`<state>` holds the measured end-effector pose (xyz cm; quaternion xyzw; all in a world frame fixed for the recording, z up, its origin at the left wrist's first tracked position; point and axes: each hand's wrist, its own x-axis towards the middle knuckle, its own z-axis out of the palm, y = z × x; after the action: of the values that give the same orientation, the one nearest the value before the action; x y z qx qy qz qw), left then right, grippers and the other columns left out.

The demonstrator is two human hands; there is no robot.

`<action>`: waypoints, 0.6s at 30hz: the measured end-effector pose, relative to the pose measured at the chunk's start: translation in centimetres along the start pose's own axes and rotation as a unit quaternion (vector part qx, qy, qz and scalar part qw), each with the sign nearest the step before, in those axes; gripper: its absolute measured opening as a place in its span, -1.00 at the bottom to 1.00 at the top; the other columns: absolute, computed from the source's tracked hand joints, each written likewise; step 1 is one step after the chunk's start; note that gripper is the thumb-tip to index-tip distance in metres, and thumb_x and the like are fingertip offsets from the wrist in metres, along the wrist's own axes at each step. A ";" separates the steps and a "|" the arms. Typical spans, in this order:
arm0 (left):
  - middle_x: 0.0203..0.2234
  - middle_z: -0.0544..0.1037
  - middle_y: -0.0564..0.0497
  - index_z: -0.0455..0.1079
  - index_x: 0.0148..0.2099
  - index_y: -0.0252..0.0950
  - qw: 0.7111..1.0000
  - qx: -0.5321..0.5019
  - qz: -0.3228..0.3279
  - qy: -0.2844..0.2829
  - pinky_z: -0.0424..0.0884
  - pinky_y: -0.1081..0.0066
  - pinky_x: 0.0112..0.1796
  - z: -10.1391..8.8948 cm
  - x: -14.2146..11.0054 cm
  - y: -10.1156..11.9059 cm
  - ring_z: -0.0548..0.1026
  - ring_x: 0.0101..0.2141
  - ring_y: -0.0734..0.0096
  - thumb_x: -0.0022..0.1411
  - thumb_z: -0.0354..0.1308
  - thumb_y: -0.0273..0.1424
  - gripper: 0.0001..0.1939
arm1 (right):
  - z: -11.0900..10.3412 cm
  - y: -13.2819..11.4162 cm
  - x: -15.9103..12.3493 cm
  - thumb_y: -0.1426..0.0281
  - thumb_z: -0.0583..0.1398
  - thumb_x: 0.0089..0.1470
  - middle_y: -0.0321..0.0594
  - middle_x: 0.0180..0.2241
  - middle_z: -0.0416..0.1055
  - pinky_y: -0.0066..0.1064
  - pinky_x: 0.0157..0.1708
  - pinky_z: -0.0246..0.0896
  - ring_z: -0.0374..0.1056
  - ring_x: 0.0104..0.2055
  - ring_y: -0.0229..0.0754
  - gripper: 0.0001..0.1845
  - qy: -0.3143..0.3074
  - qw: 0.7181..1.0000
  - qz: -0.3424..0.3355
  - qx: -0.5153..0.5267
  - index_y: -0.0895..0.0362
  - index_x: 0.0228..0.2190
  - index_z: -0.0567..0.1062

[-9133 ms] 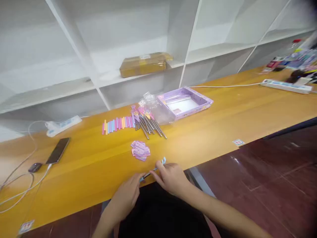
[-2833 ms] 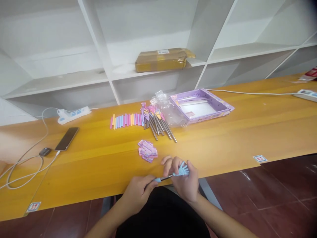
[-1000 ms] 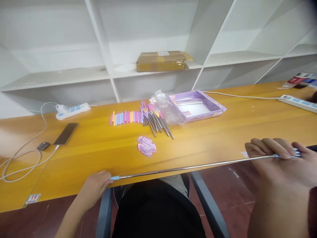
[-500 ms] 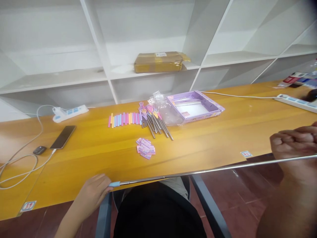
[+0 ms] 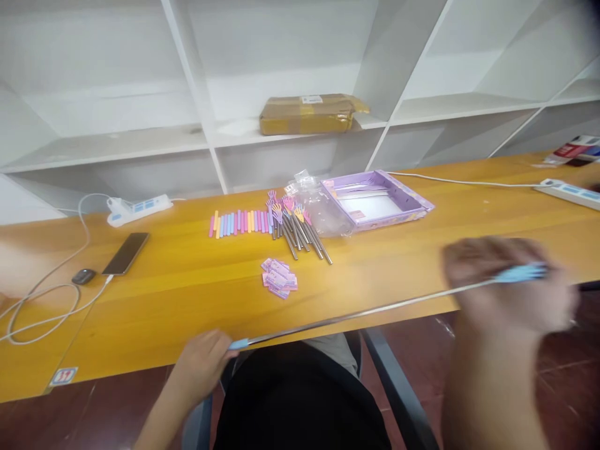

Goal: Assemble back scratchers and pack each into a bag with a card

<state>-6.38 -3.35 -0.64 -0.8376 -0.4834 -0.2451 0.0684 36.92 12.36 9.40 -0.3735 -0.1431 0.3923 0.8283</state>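
A pulled-out telescopic back scratcher with a light blue handle and a light blue hand-shaped head stretches across the table's front edge, rising to the right. My left hand is closed around the handle end. At the other end, my right hand is at the head, which lies against the palm; motion blurs these fingers. Farther back, a pile of back scratchers with coloured heads and short metal rods lies on the table. Left of it is a row of coloured tubes. Small purple printed cards are heaped in front.
A purple open box stands behind, beside crumpled clear plastic. To the left are a phone, a black mouse-like object, cables and a power strip. A taped carton sits on the shelf.
The back scratcher was short, then got pulled out long to the right. Since half a second ago my right hand has come back left and the rod's visible span is shorter.
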 end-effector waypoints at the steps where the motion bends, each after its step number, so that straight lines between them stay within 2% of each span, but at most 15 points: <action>1: -0.52 0.47 0.07 0.30 -0.28 -0.18 1.000 0.007 -0.005 0.024 0.23 0.31 -0.44 1.3 0.7 1.4 0.40 -0.53 0.32 0.70 -0.13 -0.23 -0.57 | 1.3 2.3 -3.7 0.26 0.24 0.38 -0.17 -0.39 0.56 0.07 -0.20 0.36 0.44 -0.36 -0.05 -0.57 -0.134 0.976 0.161 0.061 -0.10 -0.57 0.56; 3: -0.54 0.49 0.08 0.30 -0.25 -0.18 0.998 -0.015 -0.045 0.041 0.26 0.32 -0.46 3.7 2.1 4.1 0.45 -0.55 0.33 0.71 -0.17 -0.24 -0.58 | 2.2 7.0 -11.0 0.12 0.21 0.39 -0.18 -0.52 0.46 0.07 -0.12 0.40 0.46 -0.34 0.04 -0.53 -0.211 0.947 0.237 0.047 -0.04 -0.56 0.55; 4: -0.53 0.52 0.07 0.31 -0.23 -0.19 0.997 -0.035 -0.061 0.039 0.28 0.33 -0.46 4.5 2.6 5.2 0.48 -0.55 0.33 0.72 -0.19 -0.24 -0.57 | 2.0 9.2 -14.0 0.02 0.14 0.42 -0.19 -0.51 0.46 0.05 0.01 0.39 0.49 -0.22 0.07 -0.47 -0.252 0.935 0.246 0.040 -0.03 -0.53 0.56; 6: -0.53 0.55 0.07 0.30 -0.23 -0.18 0.993 -0.080 -0.083 0.019 0.29 0.36 -0.47 5.4 2.9 6.1 0.50 -0.55 0.35 0.72 -0.22 -0.22 -0.56 | 0.8 12.4 -17.3 -0.09 0.03 0.45 -0.14 -0.44 0.53 0.01 0.11 0.33 0.49 -0.09 0.11 -0.35 -0.353 0.899 0.259 -0.013 0.00 -0.47 0.60; 7: -0.53 0.54 0.08 0.29 -0.25 -0.18 0.990 -0.100 -0.096 0.006 0.27 0.36 -0.49 5.4 2.8 5.9 0.49 -0.57 0.35 0.72 -0.22 -0.21 -0.56 | 0.3 13.5 -17.6 -0.13 -0.03 0.46 -0.10 -0.38 0.57 -0.02 0.14 0.31 0.49 -0.06 0.11 -0.29 -0.401 0.874 0.270 -0.047 0.03 -0.43 0.63; 8: -0.55 0.52 0.09 0.27 -0.26 -0.17 0.986 -0.118 -0.115 -0.004 0.25 0.37 -0.50 5.3 2.7 5.5 0.47 -0.58 0.36 0.72 -0.21 -0.19 -0.55 | 0.0 14.2 -16.9 -0.18 -0.10 0.46 -0.07 -0.32 0.59 -0.03 0.13 0.31 0.49 -0.05 0.12 -0.21 -0.445 0.847 0.280 -0.080 0.05 -0.38 0.65; 10: -0.58 0.45 0.12 0.24 -0.30 -0.16 0.973 -0.152 -0.175 -0.016 0.19 0.37 -0.52 4.8 2.4 4.0 0.42 -0.61 0.37 0.71 -0.19 -0.15 -0.54 | 0.7 15.2 -13.3 -0.27 -0.26 0.43 -0.02 -0.26 0.60 -0.05 0.05 0.36 0.50 -0.09 0.11 -0.05 -0.511 0.803 0.263 -0.156 0.09 -0.29 0.65; 11: -0.60 0.40 0.14 0.23 -0.31 -0.16 0.962 -0.171 -0.210 -0.018 0.16 0.37 -0.52 4.6 2.3 3.1 0.39 -0.62 0.38 0.70 -0.17 -0.12 -0.53 | 1.6 15.5 -10.7 -0.28 -0.35 0.41 -0.01 -0.26 0.60 -0.07 -0.02 0.39 0.51 -0.14 0.09 0.01 -0.529 0.792 0.220 -0.212 0.09 -0.24 0.64; 12: -0.60 0.35 0.14 0.22 -0.31 -0.15 0.950 -0.193 -0.244 -0.019 0.14 0.38 -0.52 4.6 2.3 2.3 0.36 -0.62 0.38 0.68 -0.16 -0.09 -0.53 | 2.9 15.9 -7.8 -0.24 -0.42 0.41 -0.01 -0.27 0.59 -0.10 -0.10 0.40 0.50 -0.20 0.06 0.02 -0.533 0.784 0.143 -0.286 0.09 -0.19 0.61; 13: -0.61 0.31 0.15 0.21 -0.32 -0.15 0.936 -0.219 -0.274 -0.021 0.13 0.38 -0.52 4.6 2.3 1.6 0.34 -0.61 0.38 0.67 -0.16 -0.06 -0.52 | 4.3 16.2 -4.9 -0.16 -0.44 0.44 -0.03 -0.29 0.56 -0.15 -0.16 0.40 0.48 -0.26 0.01 -0.03 -0.517 0.758 0.024 -0.398 0.09 -0.15 0.58; 14: -0.60 0.28 0.15 0.20 -0.33 -0.15 0.921 -0.247 -0.300 -0.020 0.13 0.38 -0.51 4.8 2.3 1.0 0.32 -0.60 0.38 0.65 -0.15 -0.02 -0.50 | 5.8 16.6 -1.9 -0.10 -0.37 0.48 -0.05 -0.24 0.56 -0.19 -0.14 0.40 0.48 -0.23 -0.01 -0.14 -0.486 0.698 -0.095 -0.518 0.07 -0.10 0.56; 16: -0.58 0.24 0.14 0.19 -0.35 -0.16 0.893 -0.302 -0.333 -0.019 0.15 0.39 -0.48 5.4 2.2 0.2 0.28 -0.57 0.38 0.63 -0.15 0.05 -0.46 | 8.5 17.4 3.3 -0.07 -0.08 0.45 0.07 -0.06 0.54 -0.13 0.03 0.36 0.45 -0.03 0.08 -0.39 -0.443 0.659 -0.164 -0.586 0.11 -0.05 0.54; 18: -0.57 0.22 0.14 0.19 -0.36 -0.16 0.872 -0.343 -0.350 -0.015 0.15 0.39 -0.46 6.1 1.8 -0.1 0.24 -0.55 0.39 0.61 -0.15 0.09 -0.43 | 10.5 18.4 7.1 0.04 0.10 0.36 0.23 0.09 0.47 -0.03 0.20 0.23 0.34 0.19 0.22 -0.49 -0.411 0.615 -0.201 -0.642 0.19 0.02 0.52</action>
<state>-3.59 0.24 -5.06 -0.5879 -0.6317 -0.3904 -0.3207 26.01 30.68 2.67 -0.5718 -0.7554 0.1366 0.2896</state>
